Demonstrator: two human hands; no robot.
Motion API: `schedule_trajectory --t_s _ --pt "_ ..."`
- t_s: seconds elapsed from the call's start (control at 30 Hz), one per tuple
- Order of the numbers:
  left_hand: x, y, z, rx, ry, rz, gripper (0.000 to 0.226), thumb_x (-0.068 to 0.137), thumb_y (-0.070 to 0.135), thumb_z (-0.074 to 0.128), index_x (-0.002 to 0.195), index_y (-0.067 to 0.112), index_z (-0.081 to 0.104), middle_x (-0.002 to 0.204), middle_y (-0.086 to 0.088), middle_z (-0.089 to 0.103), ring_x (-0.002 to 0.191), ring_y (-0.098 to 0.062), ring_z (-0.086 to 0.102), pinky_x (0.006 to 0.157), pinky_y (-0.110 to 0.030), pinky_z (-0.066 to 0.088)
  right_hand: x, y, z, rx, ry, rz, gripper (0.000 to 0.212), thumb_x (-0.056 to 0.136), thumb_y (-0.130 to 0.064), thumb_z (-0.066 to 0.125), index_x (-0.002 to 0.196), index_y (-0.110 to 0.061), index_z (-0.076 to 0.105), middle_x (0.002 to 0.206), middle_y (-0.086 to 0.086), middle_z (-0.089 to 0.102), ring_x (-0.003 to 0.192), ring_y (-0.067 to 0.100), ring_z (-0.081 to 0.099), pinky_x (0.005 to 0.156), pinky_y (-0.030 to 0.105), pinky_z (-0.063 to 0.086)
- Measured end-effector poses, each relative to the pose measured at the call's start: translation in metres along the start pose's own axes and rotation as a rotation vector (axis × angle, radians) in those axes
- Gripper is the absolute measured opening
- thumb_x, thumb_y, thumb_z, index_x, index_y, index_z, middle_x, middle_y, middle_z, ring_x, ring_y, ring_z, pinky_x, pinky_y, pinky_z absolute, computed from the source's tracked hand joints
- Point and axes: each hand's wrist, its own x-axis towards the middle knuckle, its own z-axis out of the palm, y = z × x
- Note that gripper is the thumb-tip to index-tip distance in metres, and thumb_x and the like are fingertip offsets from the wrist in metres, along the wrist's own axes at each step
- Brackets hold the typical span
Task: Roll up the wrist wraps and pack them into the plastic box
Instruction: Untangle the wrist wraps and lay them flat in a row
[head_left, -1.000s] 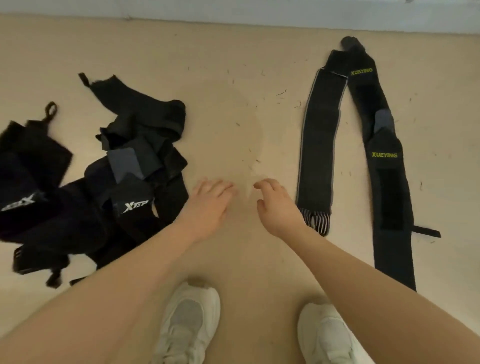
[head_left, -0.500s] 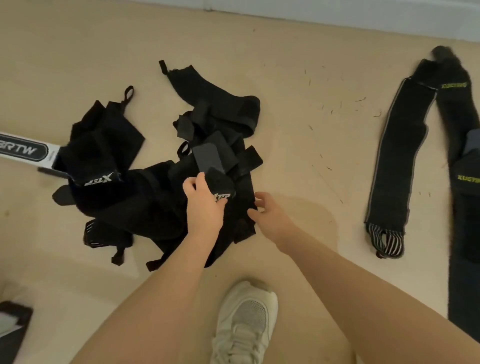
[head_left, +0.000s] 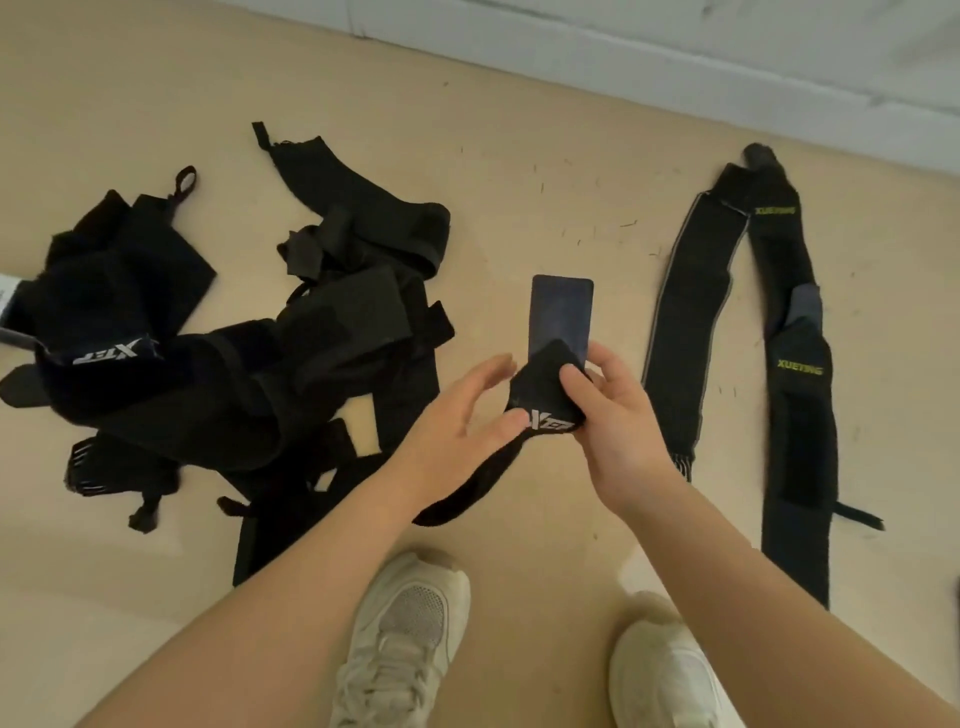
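A black wrist wrap (head_left: 558, 332) with a white logo and a stiff dark tab is lifted above the floor. My right hand (head_left: 613, 415) grips its logo end, thumb over the cloth. My left hand (head_left: 457, 421) touches the same end with its thumb, fingers spread straight. The wrap's tail runs down and left under my left wrist into a tangled pile of black wraps (head_left: 234, 353) on the floor. A long black wrap with yellow lettering (head_left: 795, 364) lies spread flat at the right. No plastic box shows.
The floor (head_left: 545, 156) is beige, and a white skirting board (head_left: 675, 62) runs along the top. My two white shoes (head_left: 405, 639) stand at the bottom. A white label strip (head_left: 8, 296) pokes out at the far left edge.
My left hand pulled one wrap end out of the pile and carried it right. My right hand took hold of that end. The view swung back to the right.
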Motion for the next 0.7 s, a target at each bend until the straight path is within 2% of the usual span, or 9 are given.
schedule_trajectory --t_s 0.07,0.17,0.3,0.37,0.43,0.5,0.57,0.63,0.7 --pt "0.000 -0.008 0.002 0.060 -0.098 -0.167 0.051 0.095 0.043 0.044 0.144 0.031 0.033 0.139 0.021 0.037 0.132 0.002 0.030 0.105 -0.017 0.023 0.000 -0.006 -0.012 0.043 0.032 -0.001 0.017 0.095 -0.012 0.052 0.110 -0.019 0.057 0.091 0.002 0.071 0.082 0.016 0.070 0.070 0.030 0.056" --pt "-0.009 -0.003 0.007 0.016 -0.251 -0.298 0.030 0.098 0.045 0.037 0.116 0.033 0.057 0.117 0.019 0.055 0.127 -0.010 0.042 0.104 -0.026 0.026 0.001 -0.020 -0.029 0.153 0.109 0.004 0.010 0.096 -0.013 0.051 0.106 -0.015 0.054 0.083 -0.001 0.071 0.073 0.012 0.070 0.061 0.027 0.056" --pt "-0.027 0.012 0.018 -0.243 -0.356 -0.312 0.052 0.099 0.043 0.030 0.138 0.011 0.042 0.143 -0.006 0.044 0.136 -0.026 0.035 0.113 -0.035 0.028 -0.003 -0.040 -0.046 0.155 0.167 -0.021 0.010 0.096 -0.013 0.052 0.105 -0.017 0.054 0.085 -0.001 0.072 0.079 0.015 0.070 0.073 0.034 0.058" --pt "-0.018 0.035 0.023 -0.310 -0.287 -0.467 0.060 0.092 0.054 0.026 0.128 0.015 0.054 0.127 -0.001 0.057 0.126 -0.024 0.049 0.096 -0.028 0.043 -0.006 -0.053 -0.054 0.147 0.214 -0.047 0.014 0.095 -0.015 0.053 0.108 -0.020 0.054 0.085 -0.003 0.073 0.080 0.014 0.071 0.073 0.034 0.058" --pt "-0.024 0.046 0.021 -0.329 -0.342 -0.466 0.056 0.086 0.060 0.024 0.105 0.025 0.064 0.102 0.006 0.069 0.102 -0.013 0.062 0.083 -0.021 0.045 -0.008 -0.066 -0.063 0.181 0.257 -0.075 0.018 0.096 -0.017 0.053 0.114 -0.021 0.054 0.087 -0.004 0.073 0.082 0.013 0.071 0.072 0.033 0.058" --pt "-0.028 0.057 0.018 -0.265 -0.345 -0.414 0.028 0.096 0.045 0.036 0.090 0.030 0.060 0.088 0.012 0.066 0.084 -0.001 0.060 0.080 -0.016 0.044 -0.013 -0.075 -0.069 0.196 0.278 -0.079 0.017 0.096 -0.018 0.053 0.111 -0.024 0.055 0.088 -0.004 0.073 0.083 0.014 0.071 0.074 0.034 0.058" --pt "-0.030 0.074 0.012 -0.141 -0.365 -0.299 0.018 0.097 0.027 0.047 0.097 0.027 0.065 0.095 0.010 0.070 0.092 -0.002 0.063 0.088 -0.017 0.047 -0.019 -0.078 -0.072 0.216 0.296 -0.056 0.014 0.095 -0.018 0.054 0.106 -0.027 0.055 0.091 -0.004 0.072 0.086 0.015 0.070 0.078 0.036 0.058" --pt "-0.033 0.088 0.009 -0.015 -0.325 -0.194 0.019 0.097 0.021 0.048 0.101 0.023 0.067 0.099 0.008 0.071 0.098 -0.005 0.064 0.090 -0.023 0.049 -0.025 -0.075 -0.073 0.286 0.230 -0.028 0.028 0.095 -0.020 0.054 0.123 -0.021 0.052 0.112 0.002 0.067 0.097 0.019 0.068 0.085 0.037 0.055" --pt "-0.035 0.100 0.006 0.099 -0.132 -0.152 0.018 0.097 0.024 0.049 0.109 0.025 0.063 0.103 0.010 0.067 0.100 -0.004 0.060 0.087 -0.022 0.046 -0.037 -0.067 -0.068 0.273 0.120 0.048 0.050 0.095 -0.024 0.054 0.140 -0.015 0.037 0.129 0.006 0.057 0.112 0.023 0.060 0.094 0.035 0.050"
